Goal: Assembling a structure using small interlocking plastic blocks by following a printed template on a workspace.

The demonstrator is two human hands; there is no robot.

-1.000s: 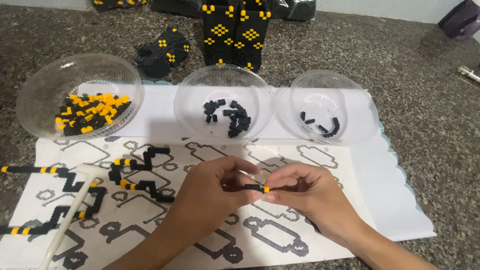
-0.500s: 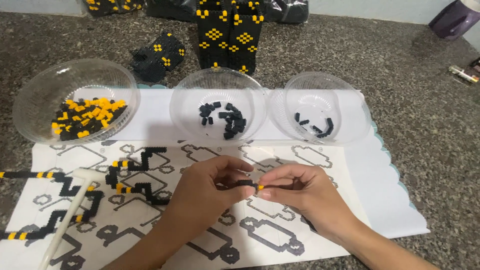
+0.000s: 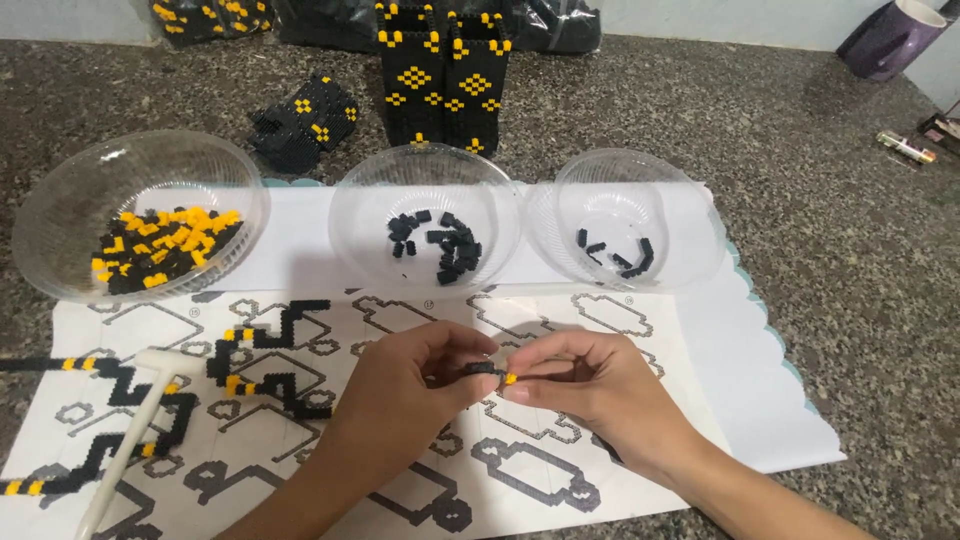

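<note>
Head view: left hand (image 3: 405, 385) and right hand (image 3: 585, 385) meet over the pattern sheet (image 3: 300, 440) on the counter (image 3: 820, 250). Both grips pinched shut on one small black-and-yellow bead piece (image 3: 492, 372), held between fingertips, just below the middle bowl (image 3: 425, 215).

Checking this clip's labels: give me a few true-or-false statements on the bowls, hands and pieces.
1. Both hands, left hand and right hand, pinch one small black and yellow piece. True.
2. The left bowl holds only black pieces. False: black and yellow mixed.
3. The right bowl holds the fewest pieces. True.
4. The white T-shaped tool is in the right hand. False: it lies on the patterned sheet.
</note>
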